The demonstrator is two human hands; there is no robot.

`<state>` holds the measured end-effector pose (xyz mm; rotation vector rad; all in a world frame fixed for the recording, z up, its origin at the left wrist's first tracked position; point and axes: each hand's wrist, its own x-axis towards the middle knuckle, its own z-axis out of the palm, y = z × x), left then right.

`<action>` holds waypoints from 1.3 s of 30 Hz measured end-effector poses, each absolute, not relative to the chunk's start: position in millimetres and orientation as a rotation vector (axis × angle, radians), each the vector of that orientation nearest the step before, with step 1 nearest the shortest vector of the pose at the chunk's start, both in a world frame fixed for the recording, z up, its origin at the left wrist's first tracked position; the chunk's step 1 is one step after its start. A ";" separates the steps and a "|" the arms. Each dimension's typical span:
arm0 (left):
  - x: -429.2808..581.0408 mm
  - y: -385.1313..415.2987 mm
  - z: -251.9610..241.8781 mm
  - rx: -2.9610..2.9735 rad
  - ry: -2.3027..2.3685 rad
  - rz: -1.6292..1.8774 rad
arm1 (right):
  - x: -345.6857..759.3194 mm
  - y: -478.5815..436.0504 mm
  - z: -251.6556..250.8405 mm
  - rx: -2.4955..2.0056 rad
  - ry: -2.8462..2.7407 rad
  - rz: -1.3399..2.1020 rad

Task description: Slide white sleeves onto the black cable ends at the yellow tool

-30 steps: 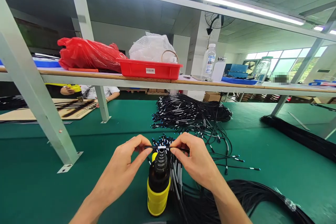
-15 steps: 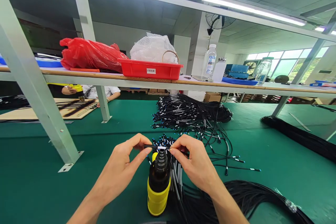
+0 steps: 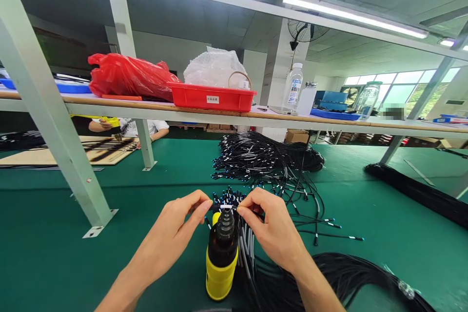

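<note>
Wht-sleeved blk cable (image 3: 225,206) runs horiz. over upright yel/blk heat gun (image 3: 222,256).

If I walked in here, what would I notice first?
Probably the left hand and right hand, low in the middle, pinching a white-banded black cable over a yellow-and-black tool. Then your eye might jump to the bright red tray on the shelf, beside a big red bag.
</note>
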<state>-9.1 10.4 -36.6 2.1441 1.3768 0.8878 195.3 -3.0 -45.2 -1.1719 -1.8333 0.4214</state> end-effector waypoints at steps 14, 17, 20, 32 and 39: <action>-6.3 14.5 -40.7 2.080 1.393 1.131 | 195.6 3.2 -46.3 -1.176 -1.778 0.445; -4.8 13.2 -38.4 2.110 1.401 1.115 | 196.6 1.7 -44.8 -1.195 -1.803 0.444; -4.9 12.7 -37.4 2.198 1.453 1.078 | 196.7 -0.5 -42.9 -1.217 -1.881 0.459; -5.6 12.7 -41.3 2.107 1.398 1.097 | 195.8 -0.6 -47.6 -1.178 -1.828 0.539; -4.4 10.4 -39.3 2.126 1.329 1.053 | 196.0 -2.9 -46.1 -1.210 -1.842 0.519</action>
